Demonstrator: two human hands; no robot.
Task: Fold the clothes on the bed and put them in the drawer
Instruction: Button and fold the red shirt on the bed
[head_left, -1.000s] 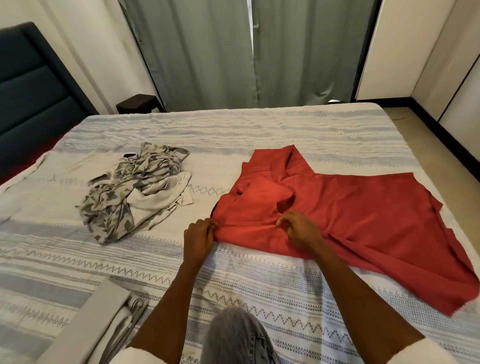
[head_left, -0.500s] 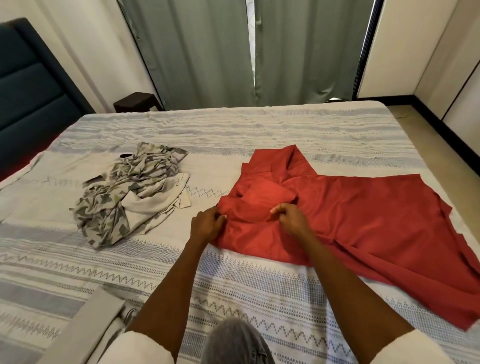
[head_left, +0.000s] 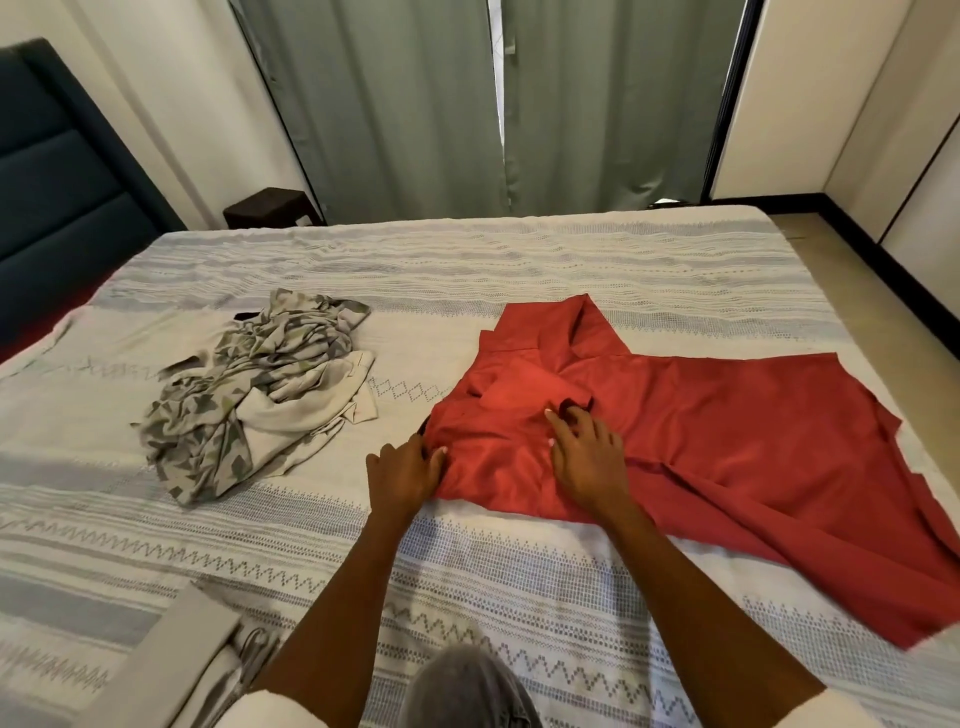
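One bed (head_left: 519, 597) with a grey-patterned cover, two garments on it. The red garment (head_left: 727, 441) lies spread over the right half, no label or writing readable. One crumpled camo-print garment (head_left: 249, 395) sits well apart to the left. Two hands: left hand (head_left: 402, 470) pinches the red cloth's left edge, right hand (head_left: 587, 452) rests on it, fingers spread flat.
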